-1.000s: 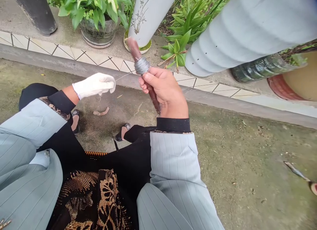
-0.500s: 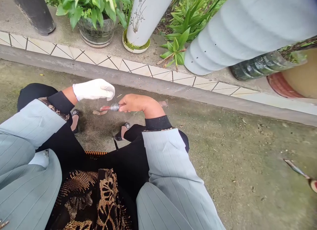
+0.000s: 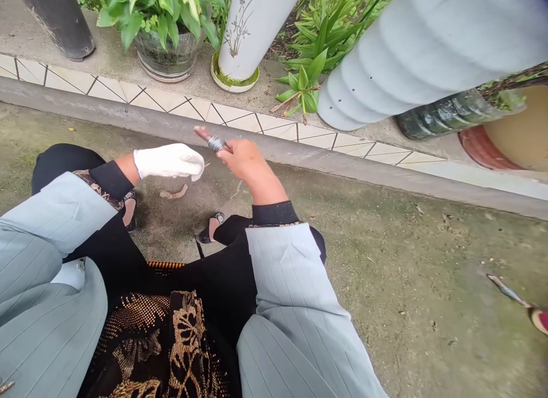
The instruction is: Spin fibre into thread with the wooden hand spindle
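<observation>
My right hand (image 3: 244,158) is closed round a reddish-brown stick (image 3: 200,132) with silvery wire (image 3: 216,143) wound in a coil about it. The stick's bare end points up and left, beyond the coil; its other end is hidden by the hand and wrist. To the lower left, my left hand (image 3: 171,160) wears a white knitted glove. Its fingers are pinched together, apart from the stick, at a strand of the wire that barely shows. A short curved piece of brown wood (image 3: 173,193) lies on the ground below the glove.
Ahead runs a low tiled ledge (image 3: 240,121) bearing a potted plant (image 3: 166,55), a white cylinder (image 3: 244,38) in a dish, a large grey ribbed pipe (image 3: 411,49) and a brown pot (image 3: 509,141). A tool-like object (image 3: 509,290) lies on the concrete at far right.
My right hand has turned, swinging the stick's wire-wound end upward from level to a slant. My left hand has moved slightly right and down. The curved wood is now fully uncovered.
</observation>
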`<action>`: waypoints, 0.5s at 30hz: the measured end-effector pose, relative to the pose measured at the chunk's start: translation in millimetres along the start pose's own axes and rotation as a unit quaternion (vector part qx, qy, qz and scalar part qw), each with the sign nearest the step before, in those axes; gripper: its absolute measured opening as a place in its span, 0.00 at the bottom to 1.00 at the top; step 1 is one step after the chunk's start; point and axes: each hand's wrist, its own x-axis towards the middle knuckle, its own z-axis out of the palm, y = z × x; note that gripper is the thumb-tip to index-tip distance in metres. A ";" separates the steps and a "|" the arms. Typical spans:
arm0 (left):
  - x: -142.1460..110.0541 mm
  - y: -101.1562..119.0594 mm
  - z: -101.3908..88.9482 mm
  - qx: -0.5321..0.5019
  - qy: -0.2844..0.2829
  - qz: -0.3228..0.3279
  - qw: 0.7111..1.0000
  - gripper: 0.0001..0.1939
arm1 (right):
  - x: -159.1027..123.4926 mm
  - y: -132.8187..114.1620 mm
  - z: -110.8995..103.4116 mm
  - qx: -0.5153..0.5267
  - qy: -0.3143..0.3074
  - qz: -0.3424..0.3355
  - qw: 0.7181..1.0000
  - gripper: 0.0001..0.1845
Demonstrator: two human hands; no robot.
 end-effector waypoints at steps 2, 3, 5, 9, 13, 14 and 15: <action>-1.0 0.4 -2.6 0.029 0.017 0.001 0.999 0.09 | -2.6 -6.7 3.5 -0.092 -0.095 -0.032 0.991 0.08; -1.6 -0.3 -4.6 0.038 0.023 0.003 0.999 0.09 | -5.2 -9.4 2.9 -0.107 -0.163 -0.053 0.979 0.07; -2.9 -3.1 -8.8 0.045 0.031 0.003 0.999 0.10 | -11.9 -12.2 -2.4 -0.071 -0.303 -0.100 0.945 0.08; -4.1 -8.0 -14.6 0.000 0.082 -0.003 0.997 0.09 | -26.1 -8.7 -22.0 0.167 -0.332 -0.164 0.914 0.12; -2.2 -9.7 -12.1 -0.045 0.134 -0.001 0.990 0.12 | -29.5 -4.8 -32.8 0.367 -0.020 -0.104 0.924 0.18; -1.5 -9.9 -10.0 -0.045 0.122 -0.001 0.992 0.13 | -27.2 -3.8 -32.0 0.382 0.037 -0.079 0.920 0.19; -0.9 -9.7 -7.6 -0.042 0.100 0.000 0.994 0.13 | -23.8 -2.6 -30.0 0.385 0.073 -0.057 0.918 0.19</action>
